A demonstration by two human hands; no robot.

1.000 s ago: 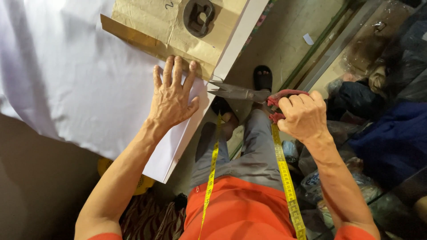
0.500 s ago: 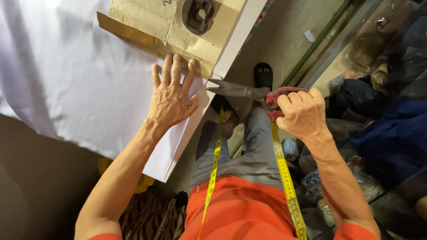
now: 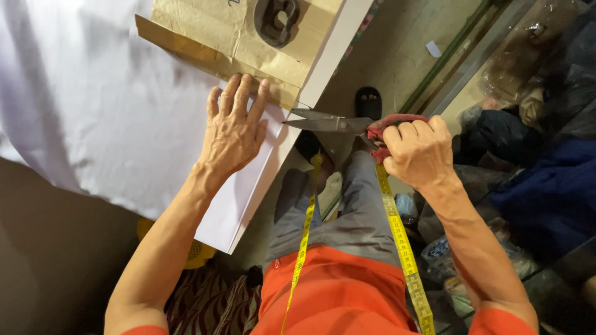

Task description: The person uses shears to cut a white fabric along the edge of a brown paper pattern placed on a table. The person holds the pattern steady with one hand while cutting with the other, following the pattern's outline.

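My left hand (image 3: 233, 128) lies flat with spread fingers on white fabric (image 3: 93, 105) at the table's edge, fingertips touching a brown paper pattern (image 3: 236, 37). My right hand (image 3: 417, 152) grips the red handles of large metal scissors (image 3: 329, 123). Their blades are slightly apart and point left, tips at the edge of the white fabric just below the brown paper. A dark metal weight (image 3: 277, 18) rests on the paper. A yellow measuring tape (image 3: 397, 242) hangs from my neck over an orange shirt.
The white table edge (image 3: 273, 161) runs diagonally from top right to bottom left. Beyond it lie the floor, a black sandal (image 3: 369, 100), dark blue cloth (image 3: 546, 198) and plastic bags at right. A yellow object (image 3: 198, 251) sits under the table.
The scissors' blades have edged left toward the fabric edge. My left hand stays pressed flat in the same place.
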